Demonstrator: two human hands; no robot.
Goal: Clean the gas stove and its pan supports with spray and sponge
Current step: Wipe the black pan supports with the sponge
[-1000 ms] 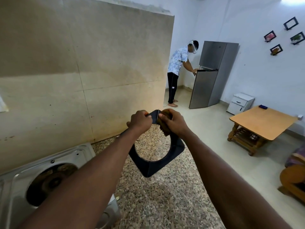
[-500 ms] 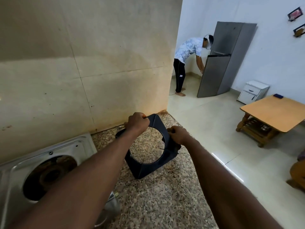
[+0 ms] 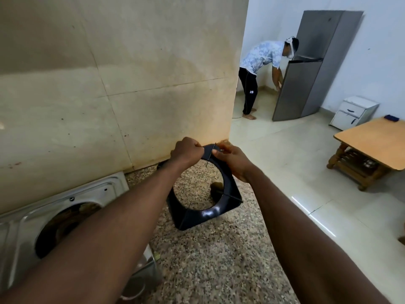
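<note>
A black square pan support (image 3: pixel 206 213) with a round opening stands tilted on its lower corner over the speckled granite counter (image 3: pixel 219 260). My left hand (image 3: pixel 186 152) grips its top edge from the left. My right hand (image 3: pixel 233 161) pinches the same top edge from the right, beside a thin wire prong (image 3: pixel 210 155). The steel gas stove (image 3: pixel 105 190) lies at the lower left, its burner well dark and grimy. A small dark lump (image 3: pixel 215 188) shows through the ring; I cannot tell whether it is the sponge. No spray bottle is in view.
A stained beige wall (image 3: pixel 109 84) rises right behind the counter and stove. The counter ends at the right over a tiled floor (image 3: pixel 285 172). Farther off, a person (image 3: pixel 260 62) bends at a grey fridge (image 3: pixel 317 69); a wooden table (image 3: pixel 372 139) stands at the right.
My right hand has slid from the ring's right side up to the top edge, next to my left hand. The support stays tilted on the counter.
</note>
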